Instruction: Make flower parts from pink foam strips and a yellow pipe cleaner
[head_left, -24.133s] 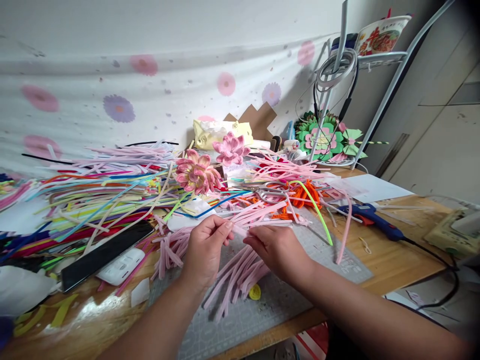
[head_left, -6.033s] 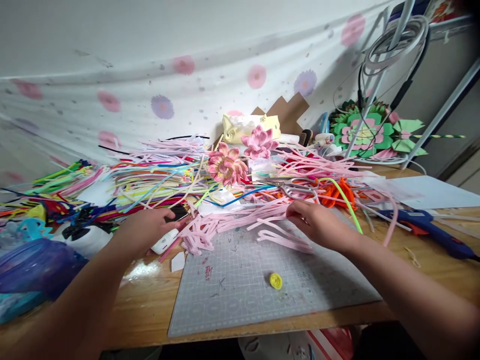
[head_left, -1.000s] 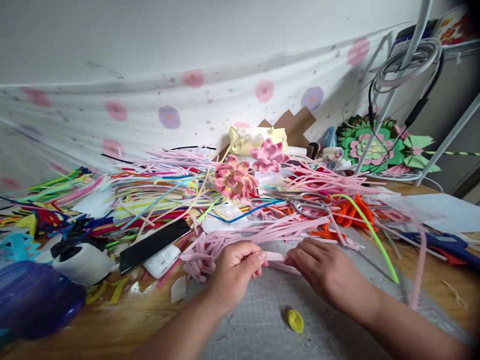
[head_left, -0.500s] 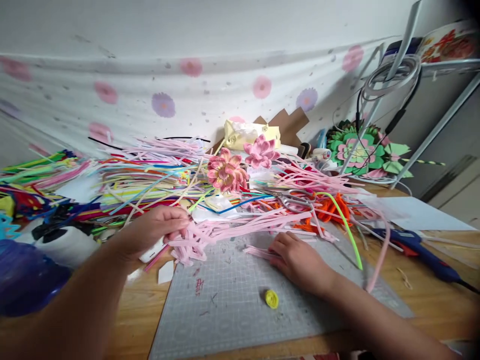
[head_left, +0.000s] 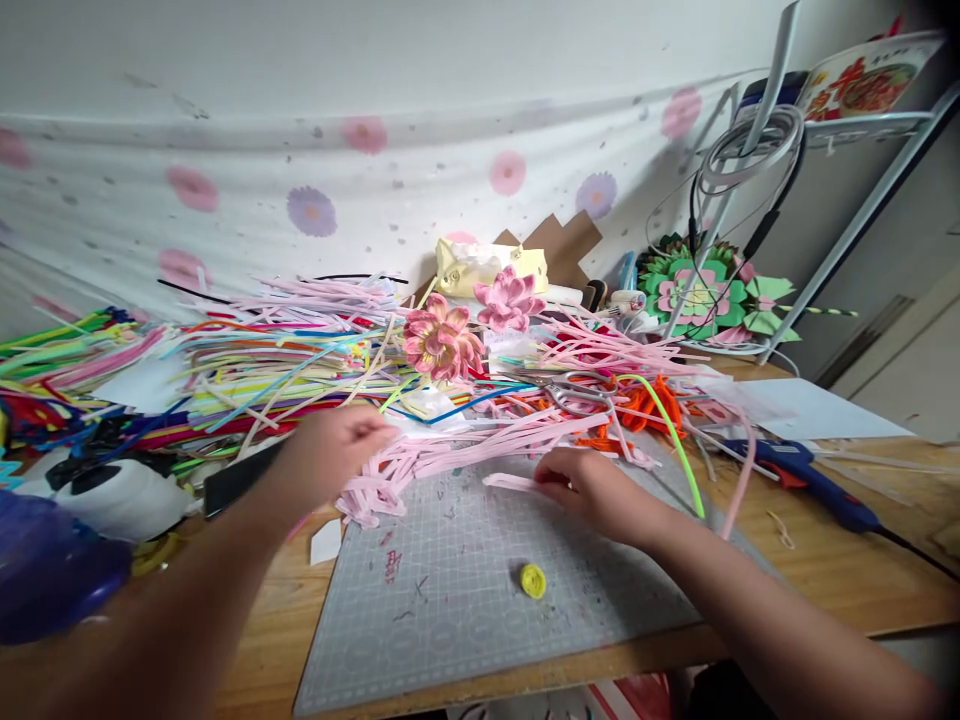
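Note:
My right hand is above the grey cutting mat, thumb and fingers closed on a folded pink pipe cleaner whose looped end points left. Blurred by motion, my left hand hovers at the left end of the pink pile; its fingers look pinched together, and whatever is in them cannot be made out. Below it lies a heap of short folded pink pipe cleaners. Longer pink pipe cleaners stretch to the right behind both hands. A small yellow coil rests on the mat.
Scissors lie behind the pink pipe cleaners, beside two pink flowers. At the right is a blue glue gun with its cord. Bundles of coloured pipe cleaners cover the back left. A dark phone-like slab lies under my left forearm.
My left hand has lifted slightly off the pink heap and turned. My right hand has risen a little, the folded pipe cleaner now showing as a clear loop. The view has shifted slightly right.

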